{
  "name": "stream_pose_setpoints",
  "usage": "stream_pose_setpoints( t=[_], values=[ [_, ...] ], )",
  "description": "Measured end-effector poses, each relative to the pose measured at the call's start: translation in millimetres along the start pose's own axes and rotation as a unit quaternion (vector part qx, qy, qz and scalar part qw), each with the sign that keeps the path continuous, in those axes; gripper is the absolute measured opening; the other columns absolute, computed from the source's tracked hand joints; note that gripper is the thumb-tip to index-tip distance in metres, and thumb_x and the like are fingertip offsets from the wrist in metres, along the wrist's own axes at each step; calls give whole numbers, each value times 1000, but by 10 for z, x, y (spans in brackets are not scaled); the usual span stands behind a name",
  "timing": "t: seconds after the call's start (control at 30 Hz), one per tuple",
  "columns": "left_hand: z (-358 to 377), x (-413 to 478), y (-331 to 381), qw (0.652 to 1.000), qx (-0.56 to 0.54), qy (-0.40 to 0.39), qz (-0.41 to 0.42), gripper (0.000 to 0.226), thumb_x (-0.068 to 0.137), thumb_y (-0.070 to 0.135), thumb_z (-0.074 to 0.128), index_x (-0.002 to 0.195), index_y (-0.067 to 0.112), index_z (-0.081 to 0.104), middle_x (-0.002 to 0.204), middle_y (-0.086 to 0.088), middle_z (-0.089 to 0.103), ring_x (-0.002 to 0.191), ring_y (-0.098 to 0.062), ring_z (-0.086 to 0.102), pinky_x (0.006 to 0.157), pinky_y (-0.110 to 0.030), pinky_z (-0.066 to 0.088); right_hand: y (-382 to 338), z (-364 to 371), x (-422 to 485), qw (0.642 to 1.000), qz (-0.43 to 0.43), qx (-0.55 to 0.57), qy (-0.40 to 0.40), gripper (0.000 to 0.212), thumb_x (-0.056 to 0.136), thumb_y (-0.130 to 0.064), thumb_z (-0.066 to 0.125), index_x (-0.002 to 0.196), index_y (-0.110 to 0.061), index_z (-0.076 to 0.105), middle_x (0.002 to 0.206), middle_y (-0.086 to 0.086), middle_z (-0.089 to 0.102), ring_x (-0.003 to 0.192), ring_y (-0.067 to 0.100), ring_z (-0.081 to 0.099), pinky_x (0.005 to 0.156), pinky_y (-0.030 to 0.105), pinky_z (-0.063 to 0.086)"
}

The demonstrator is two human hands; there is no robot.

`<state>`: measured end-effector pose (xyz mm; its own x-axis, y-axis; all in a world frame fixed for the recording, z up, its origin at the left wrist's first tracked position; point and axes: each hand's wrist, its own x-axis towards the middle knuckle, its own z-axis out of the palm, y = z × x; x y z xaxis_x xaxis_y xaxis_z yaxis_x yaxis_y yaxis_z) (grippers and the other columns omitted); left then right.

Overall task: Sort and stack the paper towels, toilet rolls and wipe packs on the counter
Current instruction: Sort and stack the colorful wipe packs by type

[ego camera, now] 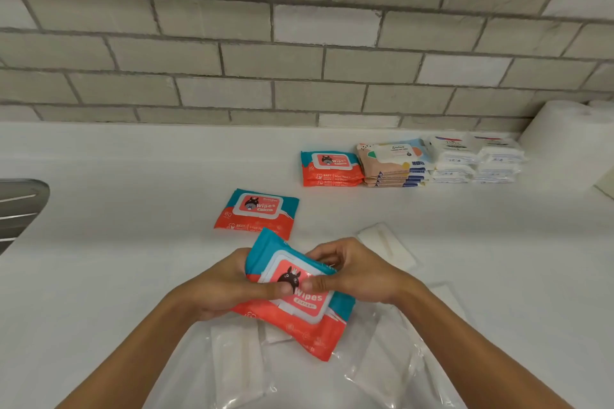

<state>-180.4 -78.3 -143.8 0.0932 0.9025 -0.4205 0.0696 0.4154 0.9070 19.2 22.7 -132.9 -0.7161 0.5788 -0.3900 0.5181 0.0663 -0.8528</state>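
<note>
Grip: left hand point(217, 289), right hand point(362, 272) clasp red-teal wipe pack point(315, 332) (white flip lid)

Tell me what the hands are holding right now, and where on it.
Both hold one red-and-teal baby wipes pack: left hand grips its left edge, right hand its upper right edge, thumbs on the lid.

There is one view only: the head camera looks forward and down at the counter point(99, 176) from close above, facing the tiled wall point(299, 26).
</note>
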Motion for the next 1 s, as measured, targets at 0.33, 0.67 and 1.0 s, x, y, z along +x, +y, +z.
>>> stream_pose_setpoints(
  t=[0.33, 0.67, 1.0],
  values=[
    [-342, 30, 18, 997, -35, 76, 0, 53, 68, 17, 81, 118, 14, 64, 106, -10, 75, 96, -30, 73, 84, -47, 59, -271, 41, 414, 998, -37, 34, 34, 28, 82, -34, 74, 108, -25, 70, 107, -8, 71, 94, 10, 70, 71, 22, 60],
    [-994, -82, -43, 979, -101, 177, 27, 50, 69, 15, 83, 115, 7, 67, 104, -17, 74, 89, -32, 73, 67, -35, 60, -251, -127, 1183, 981, 23, 13, 191, 22, 91, -32, 63, 111, -24, 60, 113, 0, 64, 95, 14, 63, 75, 27, 55],
    [-1241, -98, -185, 968, -108, 222, 32, 76, 46, 30, 93, 114, 8, 67, 100, -16, 75, 83, -30, 74, 58, -31, 58, -405, 31, 1852, 912, 111, -380, 111, 88, 79, -66, 62, 144, -16, 29, 151, 14, 25, 141, 37, 23, 107, 47, 37]
  ],
)
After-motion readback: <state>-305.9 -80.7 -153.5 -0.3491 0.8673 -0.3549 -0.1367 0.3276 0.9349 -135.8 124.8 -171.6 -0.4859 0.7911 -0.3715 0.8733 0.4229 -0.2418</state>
